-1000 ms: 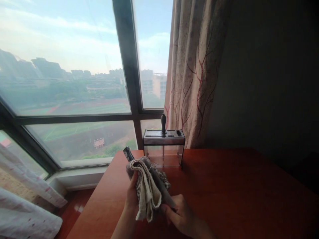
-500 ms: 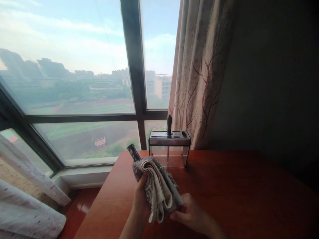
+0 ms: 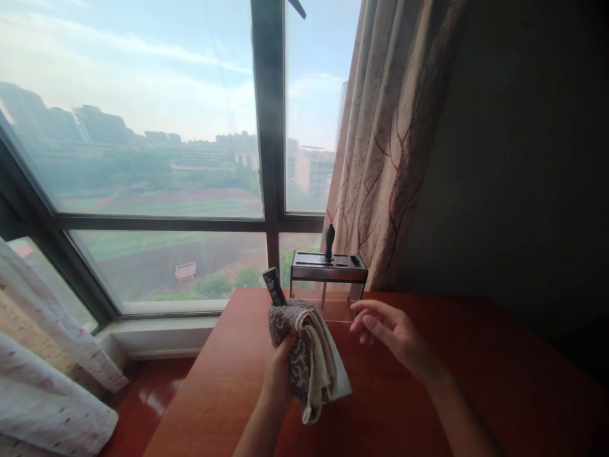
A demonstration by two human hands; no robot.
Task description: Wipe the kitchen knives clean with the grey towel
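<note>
Fingers (image 3: 285, 346) of the left hand (image 3: 278, 381) are wrapped around a folded cloth (image 3: 304, 362), inside which a knife (image 3: 276, 289) is held; only the dark handle end is seen poking up above the cloth, and a pale corner of the blade is shown at the lower right; the rest is hidden by the folds, so the blade's full shape cannot be made out. Cloth and knife are held above the near part of the red-brown table (image 3: 476, 381), just in front of the knife block (image 3: 328, 279); fingers of the right hand (image 3: 390, 330) are spread loosely and nothing is held by them; that hand is kept just right of the cloth, apart from it. One dark handle (image 3: 329, 241) is seen standing in the block's slotted top; its clear lower part is hard to read. Behind, a window (image 3: 143, 158) and a patterned curtain (image 3: 380, 158) are seen; the wall at right is lost in shadow.
</note>
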